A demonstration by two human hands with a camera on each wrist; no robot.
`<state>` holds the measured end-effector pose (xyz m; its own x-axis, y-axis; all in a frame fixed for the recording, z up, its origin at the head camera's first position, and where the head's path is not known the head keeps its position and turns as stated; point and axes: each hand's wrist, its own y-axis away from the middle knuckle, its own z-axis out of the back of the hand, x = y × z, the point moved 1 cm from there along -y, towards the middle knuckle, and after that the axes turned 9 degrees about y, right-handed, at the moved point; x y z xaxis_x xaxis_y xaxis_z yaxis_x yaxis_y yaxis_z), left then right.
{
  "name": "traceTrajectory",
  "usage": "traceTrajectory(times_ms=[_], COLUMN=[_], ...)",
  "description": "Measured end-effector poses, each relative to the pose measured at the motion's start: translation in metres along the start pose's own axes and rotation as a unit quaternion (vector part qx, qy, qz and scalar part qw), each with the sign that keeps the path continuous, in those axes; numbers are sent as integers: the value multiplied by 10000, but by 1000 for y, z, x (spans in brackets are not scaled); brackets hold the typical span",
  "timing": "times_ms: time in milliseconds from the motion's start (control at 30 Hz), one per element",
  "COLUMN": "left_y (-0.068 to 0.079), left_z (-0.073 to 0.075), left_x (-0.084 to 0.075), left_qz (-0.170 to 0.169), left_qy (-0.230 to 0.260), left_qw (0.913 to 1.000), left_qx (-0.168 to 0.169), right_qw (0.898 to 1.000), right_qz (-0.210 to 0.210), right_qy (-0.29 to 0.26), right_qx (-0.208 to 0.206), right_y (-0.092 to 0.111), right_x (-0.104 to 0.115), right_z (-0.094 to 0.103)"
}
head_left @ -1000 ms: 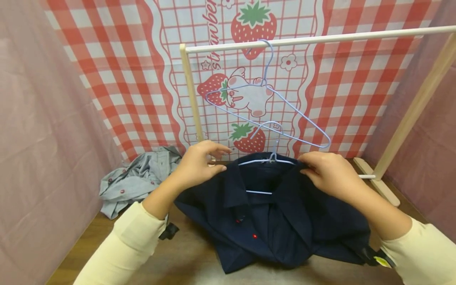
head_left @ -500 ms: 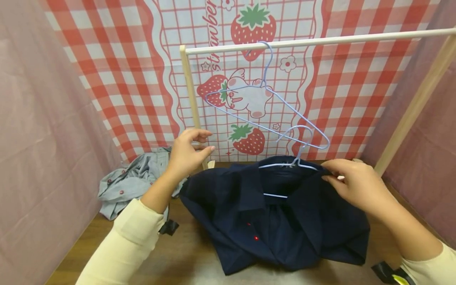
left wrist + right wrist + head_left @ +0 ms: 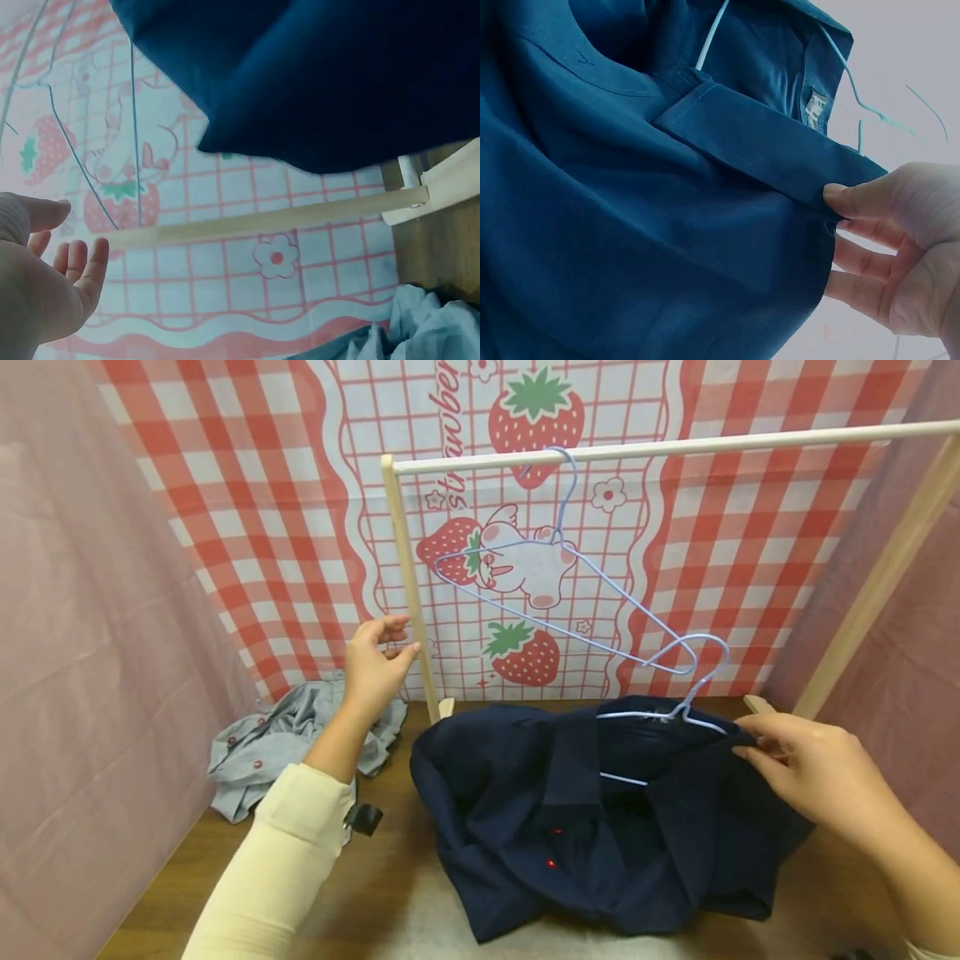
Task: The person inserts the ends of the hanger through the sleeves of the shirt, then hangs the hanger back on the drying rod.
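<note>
A navy shirt [image 3: 502, 785] with red buttons sits over the table with a light-blue wire hanger [image 3: 685, 712] inside it. The hanger's hook rises out of the neck opening. My right hand [image 3: 817, 768] pinches the shirt's collar at its right side; in the right wrist view the thumb lies on top of the collar [image 3: 765, 150] and the fingers are behind. My left hand [image 3: 371, 668] is in the air left of the shirt, near the rack's left post [image 3: 408, 577]. It holds nothing, its fingers loosely bent, as the left wrist view also shows.
A second wire hanger [image 3: 556, 537] hangs bare from the rack's white rail [image 3: 675, 447]. A crumpled grey shirt [image 3: 247, 760] lies on the wooden table at the left. The right post [image 3: 877, 589] slants at the right. A strawberry-print cloth [image 3: 247, 485] covers the back.
My right hand has moved right, pulling the navy shirt's collar and hanger hook with it. My left hand has drawn away from the shirt, leftward and up.
</note>
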<state>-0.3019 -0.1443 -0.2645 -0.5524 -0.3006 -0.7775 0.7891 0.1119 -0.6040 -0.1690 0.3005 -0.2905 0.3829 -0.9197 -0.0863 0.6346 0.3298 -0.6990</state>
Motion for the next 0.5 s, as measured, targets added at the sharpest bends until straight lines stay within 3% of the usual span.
traceTrajectory(times_ms=[200, 500], left_y=[-17, -37], left_z=[-5, -6], left_x=[11, 21], left_qz=[422, 982], left_qy=[44, 349], left_qw=[9991, 9934], left_qx=[-22, 485], right_qw=[9999, 9995], right_qz=[-116, -303], right_qy=[5, 91], right_qx=[-82, 36], right_y=[9, 18], right_x=[-12, -27], right_z=[3, 4])
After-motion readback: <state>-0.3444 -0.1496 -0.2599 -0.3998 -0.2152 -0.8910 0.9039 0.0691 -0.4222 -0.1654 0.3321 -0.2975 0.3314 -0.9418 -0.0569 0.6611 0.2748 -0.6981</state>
